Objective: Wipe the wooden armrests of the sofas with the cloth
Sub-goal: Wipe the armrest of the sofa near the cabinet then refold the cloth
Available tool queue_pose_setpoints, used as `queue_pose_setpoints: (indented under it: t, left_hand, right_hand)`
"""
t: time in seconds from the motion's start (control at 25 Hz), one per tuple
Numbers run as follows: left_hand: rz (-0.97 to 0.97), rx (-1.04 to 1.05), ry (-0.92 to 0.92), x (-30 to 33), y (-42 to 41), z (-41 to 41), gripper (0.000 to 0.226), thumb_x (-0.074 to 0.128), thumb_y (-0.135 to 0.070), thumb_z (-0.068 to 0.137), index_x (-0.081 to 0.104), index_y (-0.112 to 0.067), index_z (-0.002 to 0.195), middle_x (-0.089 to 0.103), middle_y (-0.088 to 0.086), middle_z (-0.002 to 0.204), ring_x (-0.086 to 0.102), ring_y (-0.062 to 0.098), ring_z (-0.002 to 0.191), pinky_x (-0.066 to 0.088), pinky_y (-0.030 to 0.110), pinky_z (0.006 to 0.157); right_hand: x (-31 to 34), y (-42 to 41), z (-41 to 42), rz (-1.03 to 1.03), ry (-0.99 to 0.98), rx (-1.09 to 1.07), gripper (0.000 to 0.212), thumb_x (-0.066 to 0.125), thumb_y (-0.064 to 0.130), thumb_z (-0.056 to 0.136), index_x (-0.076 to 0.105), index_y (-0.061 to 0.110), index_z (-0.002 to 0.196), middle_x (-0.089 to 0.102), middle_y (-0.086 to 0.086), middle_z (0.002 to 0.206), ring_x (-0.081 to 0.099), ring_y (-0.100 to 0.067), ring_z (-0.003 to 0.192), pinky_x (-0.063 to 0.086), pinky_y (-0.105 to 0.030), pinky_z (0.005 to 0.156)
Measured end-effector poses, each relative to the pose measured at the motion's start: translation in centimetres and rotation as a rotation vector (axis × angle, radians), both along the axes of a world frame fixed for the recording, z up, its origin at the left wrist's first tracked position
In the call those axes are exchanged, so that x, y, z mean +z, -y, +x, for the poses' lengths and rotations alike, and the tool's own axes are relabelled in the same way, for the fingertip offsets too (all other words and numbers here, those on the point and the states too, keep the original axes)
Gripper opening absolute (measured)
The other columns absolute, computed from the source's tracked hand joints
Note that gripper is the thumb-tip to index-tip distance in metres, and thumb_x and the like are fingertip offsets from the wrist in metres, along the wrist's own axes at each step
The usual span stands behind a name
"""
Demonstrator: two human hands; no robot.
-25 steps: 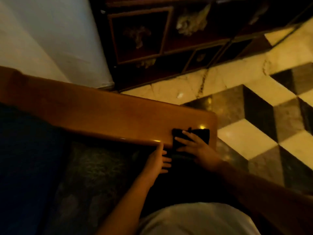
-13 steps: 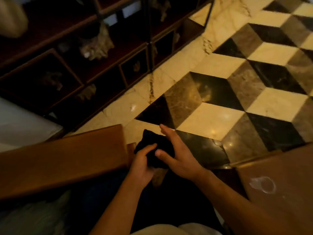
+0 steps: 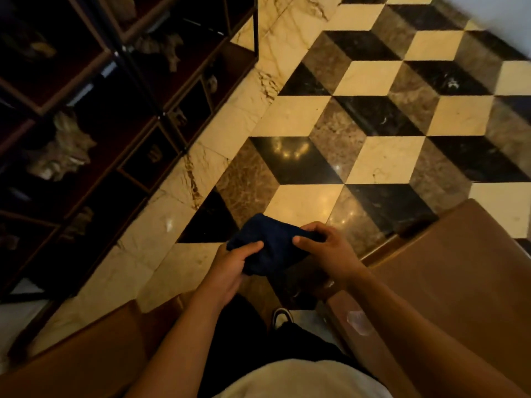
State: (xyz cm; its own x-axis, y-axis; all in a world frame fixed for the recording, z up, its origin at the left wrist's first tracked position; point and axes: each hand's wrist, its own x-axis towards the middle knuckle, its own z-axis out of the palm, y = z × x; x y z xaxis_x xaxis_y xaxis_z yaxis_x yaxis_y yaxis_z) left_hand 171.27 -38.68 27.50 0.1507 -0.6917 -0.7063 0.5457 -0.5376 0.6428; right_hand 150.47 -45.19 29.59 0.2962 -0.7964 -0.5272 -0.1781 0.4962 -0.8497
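Both hands hold one dark navy blue, bunched-up cloth (image 3: 270,245) in the air above the floor, between two wooden surfaces and touching neither. The left hand (image 3: 232,268) has its thumb and curled fingers clamped on the cloth's near-left edge; the right hand (image 3: 327,248) pinches the far-right side, thumb pressed on top and fingers wrapped beneath. By the look of it, the cloth is being refolded or gathered between stretches of wiping, so no wood is being rubbed at this instant. One glossy orange-brown wooden armrest (image 3: 94,357) lies at lower left, and one broad, matte brown wooden surface (image 3: 465,271) rises at right, carrying a single pale round smear (image 3: 357,321); whether that surface is an armrest or a side table I cannot tell. How much wiping is finished cannot be judged from the wood's shine alone, and the smeared piece seems likely to need attention. Beyond the hands spreads a cream, brown and black cube-patterned marble floor (image 3: 373,156), beside one dark wooden display shelf (image 3: 94,116) holding several pale shells.
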Motion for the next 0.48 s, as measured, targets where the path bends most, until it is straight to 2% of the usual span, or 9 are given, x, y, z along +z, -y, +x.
queue_pose_setpoints:
  t: [0.12, 0.28, 0.36, 0.44, 0.48]
  left_hand:
    - [-0.070, -0.042, -0.091, 0.5, 5.4, 1.9, 0.038, 0.060, 0.011, 0.077, 0.079, -0.011, 0.101, 0.078, 0.013, 0.103, 0.071, 0.031, 0.098, 0.055, 0.037, 0.077]
    - [-0.241, -0.215, -0.315, 1.9, 15.5, 3.6, 0.045, 0.078, -0.013, 0.062, 0.081, -0.007, 0.106, 0.076, 0.016, 0.113, 0.071, 0.031, 0.105, 0.057, 0.038, 0.085]
    - [-0.296, -0.348, -0.305, 3.1, 22.1, 3.0, 0.044, 0.085, -0.017, 0.059, 0.081, -0.006, 0.102, 0.078, 0.017, 0.106, 0.075, 0.030, 0.096, 0.061, 0.036, 0.077]
    - [-0.316, -0.483, -0.240, 4.6, 29.3, 1.6, 0.031, 0.074, -0.011, 0.073, 0.078, -0.003, 0.104, 0.078, 0.019, 0.104, 0.075, 0.033, 0.093, 0.062, 0.036, 0.073]
    - [-0.317, -0.568, -0.188, 5.3, 33.0, 0.5, 0.033, 0.067, -0.010, 0.078, 0.075, -0.002, 0.108, 0.077, 0.021, 0.105, 0.073, 0.036, 0.096, 0.062, 0.037, 0.074]
  right_hand:
    - [2.1, 5.5, 0.7, -0.047, 0.024, -0.045, 0.011, 0.076, 0.008, 0.087, 0.072, 0.010, 0.096, 0.076, -0.004, 0.094, 0.073, -0.021, 0.090, 0.060, -0.031, 0.080]
    - [5.0, 13.8, 1.4, -0.120, 0.053, -0.090, 0.017, 0.073, -0.004, 0.086, 0.071, 0.013, 0.091, 0.071, -0.006, 0.090, 0.066, -0.026, 0.089, 0.053, -0.042, 0.082]
    - [6.6, 18.1, 0.8, -0.153, 0.035, -0.103, 0.016, 0.072, -0.001, 0.089, 0.070, 0.014, 0.095, 0.069, -0.007, 0.096, 0.065, -0.026, 0.091, 0.052, -0.043, 0.080]
    - [7.9, 22.4, -0.7, -0.221, -0.010, -0.153, 0.014, 0.073, 0.008, 0.091, 0.071, 0.020, 0.098, 0.071, -0.003, 0.098, 0.068, -0.020, 0.092, 0.056, -0.037, 0.080]
    - [8.4, 24.4, -1.9, -0.253, -0.039, -0.215, 0.013, 0.074, 0.012, 0.092, 0.072, 0.023, 0.099, 0.073, -0.002, 0.099, 0.069, -0.020, 0.093, 0.057, -0.037, 0.082]
